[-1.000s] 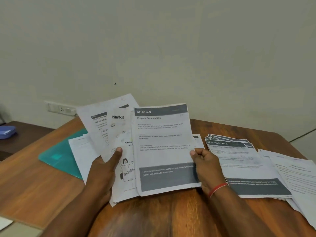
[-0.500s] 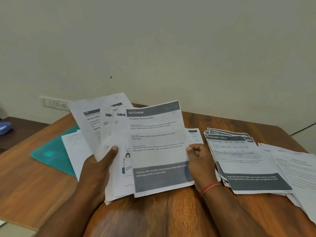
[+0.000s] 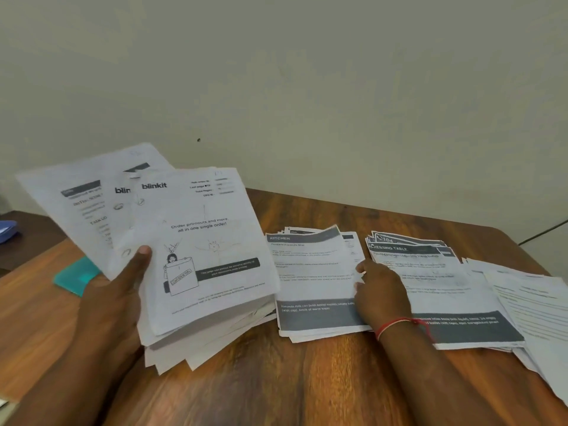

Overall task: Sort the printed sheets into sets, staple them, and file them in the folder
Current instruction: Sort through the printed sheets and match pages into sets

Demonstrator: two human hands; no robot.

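Observation:
My left hand (image 3: 118, 290) grips a thick fanned stack of printed sheets (image 3: 196, 247), lifted off the table, with a "blinkit" page on top and my thumb on its face. The "KITCHEN" sheet (image 3: 313, 272) lies on a small pile on the table to the right of that stack. My right hand (image 3: 381, 290) rests on this sheet's right edge, fingers curled at the paper. A teal folder (image 3: 76, 275) lies flat on the table at the left, mostly hidden behind the held stack.
Right of the KITCHEN pile lies a "DRESSING TABLE" pile (image 3: 436, 287), then a spread of white text pages (image 3: 534, 302) at the table's right edge. A blue object (image 3: 7, 230) sits on a low dark surface at far left. The wall stands close behind the wooden table (image 3: 276, 379).
My right hand carried the KITCHEN sheet off the held stack and set it on the pile to the right. The blinkit page is now uncovered on top of the stack.

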